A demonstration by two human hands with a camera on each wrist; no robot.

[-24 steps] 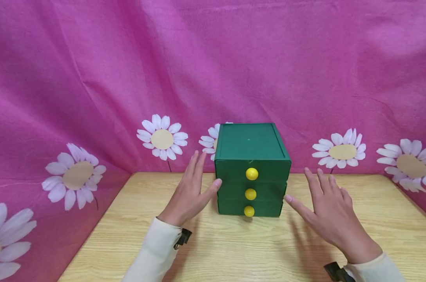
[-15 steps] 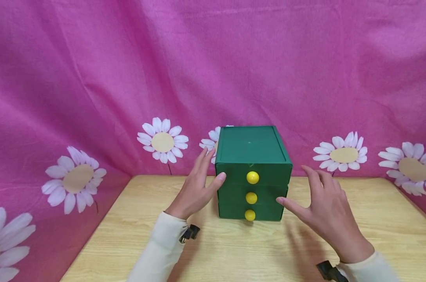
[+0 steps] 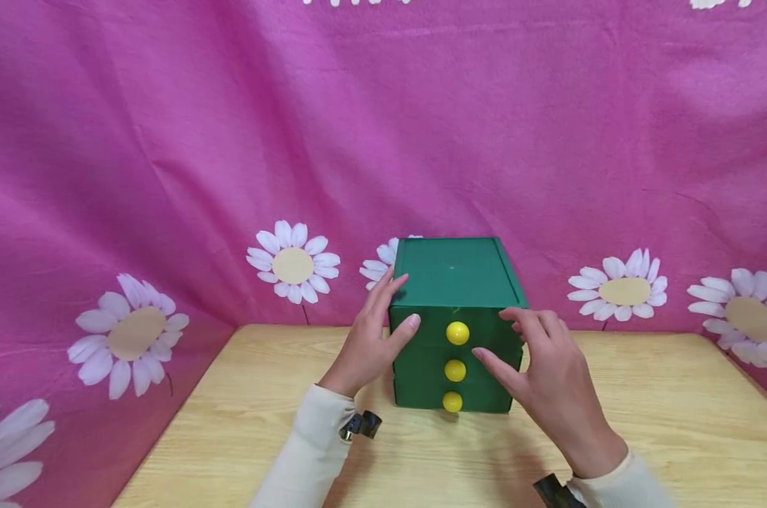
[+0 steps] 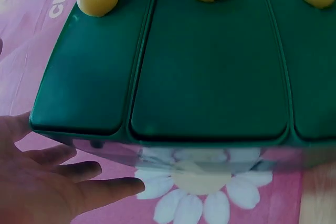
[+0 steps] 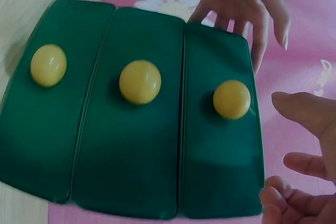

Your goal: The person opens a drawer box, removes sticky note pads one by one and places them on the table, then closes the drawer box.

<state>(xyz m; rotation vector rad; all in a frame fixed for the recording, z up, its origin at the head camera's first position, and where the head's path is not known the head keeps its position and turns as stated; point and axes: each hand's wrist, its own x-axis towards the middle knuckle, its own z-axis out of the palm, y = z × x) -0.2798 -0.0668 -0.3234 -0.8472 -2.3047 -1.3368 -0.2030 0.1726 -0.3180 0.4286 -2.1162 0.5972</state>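
A green three-drawer box [image 3: 456, 275] stands on the table with a round yellow knob on each drawer, the top knob [image 3: 457, 333] among them; all drawers look closed. My left hand [image 3: 369, 347] is at the box's upper left edge, fingers extended and spread along that side; whether it touches cannot be told. The right hand [image 3: 556, 381] hovers before the upper right front, thumb and fingers apart with nothing between them. In the right wrist view, the knob of the top drawer [image 5: 231, 99] is a little away from the right thumb.
The wooden table [image 3: 231, 437] extends around the box. Behind and to the left hangs a pink cloth [image 3: 485, 127] printed with white daisies. A small black device [image 3: 361, 425] sits at my left wrist, and another [image 3: 556, 490] at my right.
My right hand has moved left, from beside the box to its upper right front, its fingers bending more. The left hand has shifted slightly right, closer against the box. The view has tilted up slightly.
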